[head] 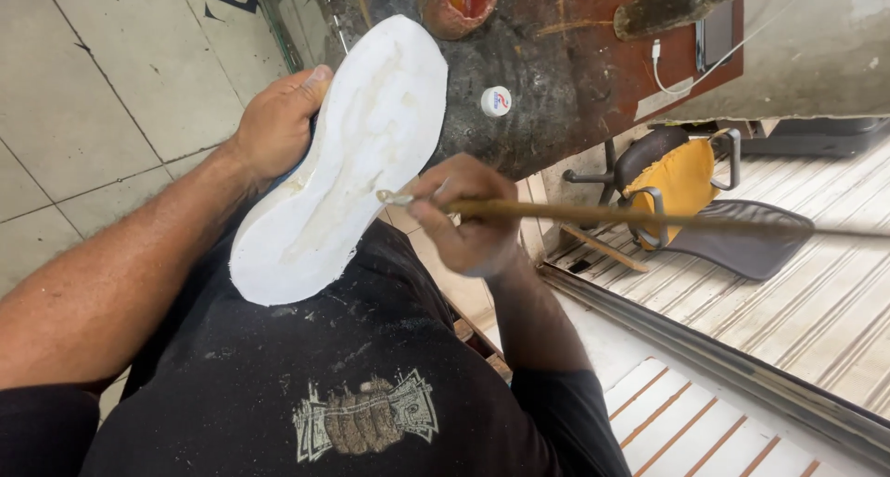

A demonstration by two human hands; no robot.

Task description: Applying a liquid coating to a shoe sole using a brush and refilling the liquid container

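1. Nearest the camera is the person's black T-shirt (352, 384), dusted with pale specks and carrying a faded printed picture low on the front.
2. Behind it stands a dark, badly stained worktop (547, 78), blackened in the middle and reddish brown toward its right edge. On it sit a crusted pot of orange-red glue (461, 0), a small white bottle cap (496, 101), a dirty brush-like tool (681, 4), and a phone (714, 32) with a white cable (681, 83).
3. To the left the floor is pale tile (102, 97). To the right lies ribbed metal flooring (816, 310) with a worn chair (705, 199) that has a yellow back and a grey seat.
4. The shoe sole (348, 162) is held above the person's lap, in front of the worktop edge, its white underside turned up. The surface is matt and uneven, with smeared patches along the middle.
5. The left hand (278, 125) grips the sole at its far left edge, thumb on the rim, fingers wrapped behind.
6. The right hand (473, 217) is pinched around a long thin wooden stick (649, 217), whose pale tip rests at the sole's right edge.
7. The stick's far end runs out of the picture on the right. The fingers behind the sole are hidden, and whether an upper is attached beneath it I cannot tell, though a sliver of blue shows by the left hand.
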